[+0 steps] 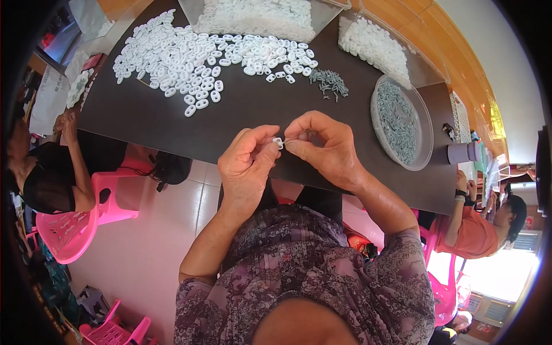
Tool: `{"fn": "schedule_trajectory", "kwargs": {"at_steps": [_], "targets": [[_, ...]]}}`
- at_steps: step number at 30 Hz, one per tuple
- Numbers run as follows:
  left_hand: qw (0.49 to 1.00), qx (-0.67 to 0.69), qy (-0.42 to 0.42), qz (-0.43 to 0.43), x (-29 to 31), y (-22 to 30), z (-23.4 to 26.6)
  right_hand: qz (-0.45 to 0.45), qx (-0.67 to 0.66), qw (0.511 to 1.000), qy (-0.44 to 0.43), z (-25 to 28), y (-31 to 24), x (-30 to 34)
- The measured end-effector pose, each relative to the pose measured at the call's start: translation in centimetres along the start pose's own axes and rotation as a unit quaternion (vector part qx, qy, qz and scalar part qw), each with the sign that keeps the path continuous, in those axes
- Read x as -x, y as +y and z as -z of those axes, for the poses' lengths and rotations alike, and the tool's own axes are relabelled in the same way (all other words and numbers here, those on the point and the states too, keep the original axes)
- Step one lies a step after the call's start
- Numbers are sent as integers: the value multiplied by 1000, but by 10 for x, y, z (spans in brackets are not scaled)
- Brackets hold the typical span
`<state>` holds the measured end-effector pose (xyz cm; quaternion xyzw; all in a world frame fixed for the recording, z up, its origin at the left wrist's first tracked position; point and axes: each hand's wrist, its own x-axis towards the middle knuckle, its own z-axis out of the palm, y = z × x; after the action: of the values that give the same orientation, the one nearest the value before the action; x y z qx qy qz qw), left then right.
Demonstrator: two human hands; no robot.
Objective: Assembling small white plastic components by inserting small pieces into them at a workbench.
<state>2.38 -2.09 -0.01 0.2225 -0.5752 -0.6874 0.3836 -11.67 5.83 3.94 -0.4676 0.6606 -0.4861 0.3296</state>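
Above the near edge of the dark table, my left hand (244, 161) pinches a small white plastic piece (278, 144) with a hole in it, between thumb and fingertips. My right hand (328, 152) is close beside it, thumb and forefinger pressed together at the piece's right side. What those right fingertips hold is too small to make out. Beyond my hands lie a small heap of grey screws (329, 83) and a wide spread of white oval two-hole plastic pieces (198, 80). A few smaller white pieces (280, 75) lie at the front of that spread.
A round clear tub (426, 138) of grey screws stands at the right. Two clear bins of white parts, one behind (256, 23) and one at back right (374, 49), line the far edge. A purple cup (460, 153) stands far right. People sit at left (52, 172) and right (477, 230).
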Motion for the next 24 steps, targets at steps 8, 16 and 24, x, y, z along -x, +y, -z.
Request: {"fn": "schedule_trajectory", "kwargs": {"at_steps": [8, 16, 24], "targets": [[1000, -7, 4, 3, -1, 3, 1, 3, 13, 1000, -3, 0, 2, 0], [999, -41, 6, -17, -2, 1, 1, -2, 0, 1000, -11, -1, 3, -2], [975, -185, -8, -124, -1, 4, 1, -10, -27, 1000, -11, -3, 4, -2]]}}
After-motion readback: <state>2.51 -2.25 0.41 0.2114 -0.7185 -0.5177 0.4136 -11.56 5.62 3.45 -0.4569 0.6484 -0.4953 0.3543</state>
